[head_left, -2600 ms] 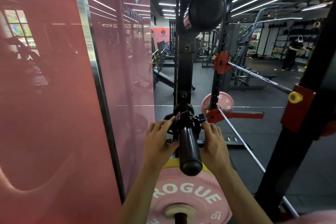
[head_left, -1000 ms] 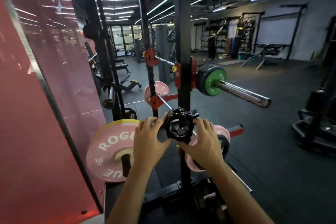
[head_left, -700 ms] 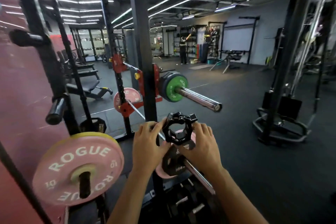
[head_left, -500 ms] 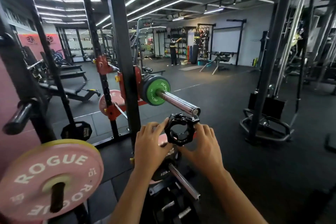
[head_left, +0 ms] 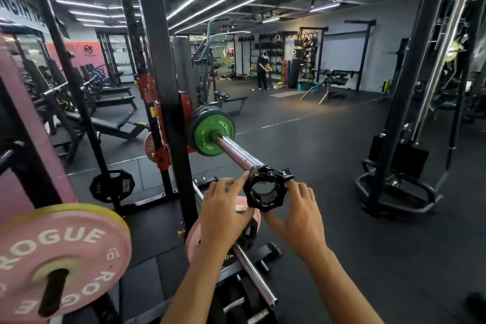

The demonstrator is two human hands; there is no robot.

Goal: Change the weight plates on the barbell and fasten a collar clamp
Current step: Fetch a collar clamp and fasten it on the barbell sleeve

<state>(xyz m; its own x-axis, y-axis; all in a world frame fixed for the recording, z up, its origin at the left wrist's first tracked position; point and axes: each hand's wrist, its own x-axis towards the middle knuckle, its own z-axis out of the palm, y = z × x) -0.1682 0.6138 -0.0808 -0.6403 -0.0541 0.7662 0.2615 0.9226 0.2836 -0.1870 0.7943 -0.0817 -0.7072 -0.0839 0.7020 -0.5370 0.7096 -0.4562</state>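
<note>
My fingers (head_left: 238, 183) on the left hand (head_left: 223, 214) pinch one side of the black collar clamp (head_left: 265, 190), and my right hand (head_left: 295, 212) pinches the other side, thumb under the ring and fingertips by its lever. The clamp hangs between both hands, its opening facing me, right at the tip of the barbell sleeve (head_left: 238, 154); whether it already touches the steel I cannot tell.

Just beyond my fingers the sleeve runs bare up to the green plate (head_left: 212, 132), which sits against dark plates near the rack upright (head_left: 163, 102). Below my wrists a second bar (head_left: 253, 277) with a pink plate (head_left: 193, 241) lies low, and off to my left a pink plate marked ROGUE (head_left: 57, 260) hangs on a storage peg.

To do this well, I judge I should turn the ring square to the sleeve, keep the lever open, and slide it evenly with both hands all the way to the green plate before snapping the lever down. A tilted ring would likely bind on the tip.
</note>
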